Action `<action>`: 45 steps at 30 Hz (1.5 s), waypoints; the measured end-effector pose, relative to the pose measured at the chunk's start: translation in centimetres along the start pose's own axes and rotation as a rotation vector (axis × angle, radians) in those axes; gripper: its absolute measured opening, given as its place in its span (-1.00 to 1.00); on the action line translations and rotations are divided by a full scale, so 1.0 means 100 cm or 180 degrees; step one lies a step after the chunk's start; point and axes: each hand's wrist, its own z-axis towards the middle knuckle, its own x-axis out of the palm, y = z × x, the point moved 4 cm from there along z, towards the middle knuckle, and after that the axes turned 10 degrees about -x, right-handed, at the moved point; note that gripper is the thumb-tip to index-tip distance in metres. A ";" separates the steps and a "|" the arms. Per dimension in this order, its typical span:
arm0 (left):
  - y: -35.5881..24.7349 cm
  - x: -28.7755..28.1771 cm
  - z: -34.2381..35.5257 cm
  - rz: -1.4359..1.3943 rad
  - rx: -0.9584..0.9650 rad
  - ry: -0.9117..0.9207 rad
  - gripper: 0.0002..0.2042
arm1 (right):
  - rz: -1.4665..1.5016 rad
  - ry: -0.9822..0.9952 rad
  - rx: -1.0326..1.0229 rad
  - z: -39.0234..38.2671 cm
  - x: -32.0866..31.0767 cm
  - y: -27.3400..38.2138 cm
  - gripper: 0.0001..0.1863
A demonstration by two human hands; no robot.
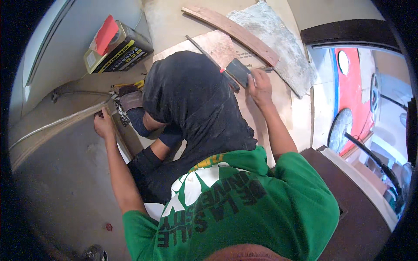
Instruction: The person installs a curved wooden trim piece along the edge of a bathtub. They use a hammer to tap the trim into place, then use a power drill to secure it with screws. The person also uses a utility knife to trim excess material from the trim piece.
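Observation:
My right hand grips a dark flat rectangular block by its near right end, above the sheets on the floor. Close by the block lies a long thin dark tool with a dark handle; its exact kind is unclear. Over on the left, my left hand is closed at the corner of a large grey panel with a pale wooden edge. Its fingertips are partly hidden, and a small dark spot shows beside them. My bent knee in black cloth rises between the two hands.
A rectangular can with a red piece on top stands at the upper left. A curved wooden strip and a rough whitish slab lie ahead. A pale flexible hose runs along the panel. At right, a doorway shows a red surface.

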 end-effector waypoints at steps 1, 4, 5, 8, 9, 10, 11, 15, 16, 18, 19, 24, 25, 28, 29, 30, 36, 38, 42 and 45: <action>0.006 -0.001 0.000 0.0103 -0.0029 -0.0008 -0.53 | 0.0299 0.0071 0.0052 0.001 0.004 0.007 -0.65; -0.004 -0.004 -0.009 -0.0037 -0.0074 0.0195 -0.53 | 0.0714 0.0426 -0.0289 0.015 0.031 0.046 -0.71; -0.005 -0.008 -0.007 -0.0124 -0.0121 0.0258 -0.52 | 0.0604 0.0292 -0.0661 0.023 0.040 0.059 -0.66; -0.011 -0.018 -0.013 -0.0493 -0.0312 0.0240 -0.50 | 0.0637 0.0494 -0.0037 0.039 0.075 0.062 -0.65; -0.010 -0.017 -0.007 -0.0364 -0.0284 0.0398 -0.52 | 0.0734 0.0480 -0.0244 0.042 0.085 0.051 -0.65; -0.010 -0.011 -0.002 -0.0212 -0.0358 0.0453 -0.56 | 0.0780 0.0437 -0.0420 0.045 0.095 0.038 -0.64; -0.013 -0.011 -0.005 -0.0217 -0.0184 0.0388 -0.57 | 0.0801 0.0892 0.0114 0.056 0.091 0.037 -0.64; 0.004 -0.008 -0.007 -0.0235 -0.0176 0.0513 -0.61 | 0.1120 0.0758 0.0124 0.069 0.032 0.037 -0.60; 0.015 -0.016 -0.011 -0.0239 -0.0185 0.0465 -0.61 | 0.1046 0.0908 0.0392 0.088 -0.010 0.065 -0.59; 0.018 -0.020 -0.012 -0.0337 -0.0079 0.0443 -0.62 | 0.1573 0.0228 0.1096 0.100 -0.086 0.092 -0.63; 0.020 -0.020 -0.014 -0.0637 -0.0094 0.0450 -0.66 | 0.2259 0.0071 0.1293 0.100 -0.109 0.107 -0.55; 0.040 -0.015 0.020 -0.0797 0.0418 0.0393 -0.67 | 0.3099 -0.0053 -0.0606 0.105 -0.098 0.272 -0.63; 0.040 -0.016 0.022 -0.0888 0.0456 0.0594 -0.67 | 0.3616 0.0366 -0.0349 0.103 -0.066 0.301 -0.68; 0.024 -0.063 0.002 -0.1005 0.0122 0.0935 -0.67 | 0.4404 0.1448 0.0768 0.079 0.040 0.374 -0.73; 0.022 -0.076 -0.008 -0.1067 0.0280 0.0835 -0.61 | 0.4629 0.1451 0.1161 0.062 0.072 0.392 -0.74; 0.035 -0.073 -0.015 -0.1503 -0.0022 0.1106 -0.59 | 0.4853 0.1453 0.1556 0.045 0.107 0.412 -0.75; 0.101 -0.094 -0.082 -0.2536 -0.0655 0.1543 -0.54 | 0.4777 0.0168 0.2546 0.014 0.216 0.503 -0.72; 0.118 -0.104 -0.090 -0.2353 -0.0269 0.1286 -0.56 | 0.3979 -0.0016 0.2063 0.019 0.226 0.517 -0.71; 0.101 -0.126 -0.108 -0.2287 -0.1285 0.1895 -0.58 | 0.3973 0.0434 0.2437 0.009 0.245 0.523 -0.68; 0.112 -0.133 -0.104 -0.1458 -0.0727 0.1152 -0.57 | 0.4650 0.0934 0.2685 0.012 0.183 0.537 -0.70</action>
